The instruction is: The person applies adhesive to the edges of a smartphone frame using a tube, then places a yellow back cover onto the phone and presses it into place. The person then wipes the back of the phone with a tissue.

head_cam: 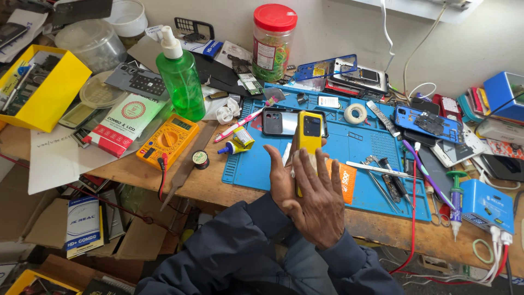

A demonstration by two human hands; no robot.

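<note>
Yellow phone [309, 134]: upright between both hands, back and camera block facing up, above the near middle of the blue work mat [349, 150].
Left hand [283, 177]: under and behind the phone, fingers curled round its left edge, grasping it.
Right hand [321, 199]: laid flat over the phone's lower half, fingers spread and straight, pressing a pale cloth [301, 159] against it; not clenched.
Dark phone [281, 121]: flat on the mat, just behind the yellow one.
Orange package [346, 183]: flat rectangle on the mat, just right of the hands, partly hidden by them.
Red-and-white box [124, 123]: long, slanted, left of the orange multimeter [168, 140], round red mark on its white face.
Green bottle [179, 75]: upright with white pump cap, behind the multimeter.
Jar [272, 42]: clear, red lid, label on its side, at the wall.
Yellow box [46, 87]: open, far left.
Blue-and-white box [83, 225]: below the table edge, left.
Blue unit [487, 205]: right end of the table, near the edge.
Table edge [218, 194]: bare wood strip in front of the mat, just left of the hands.
Open room: bare mat right of the yellow phone, up to the tweezers [382, 170].
</note>
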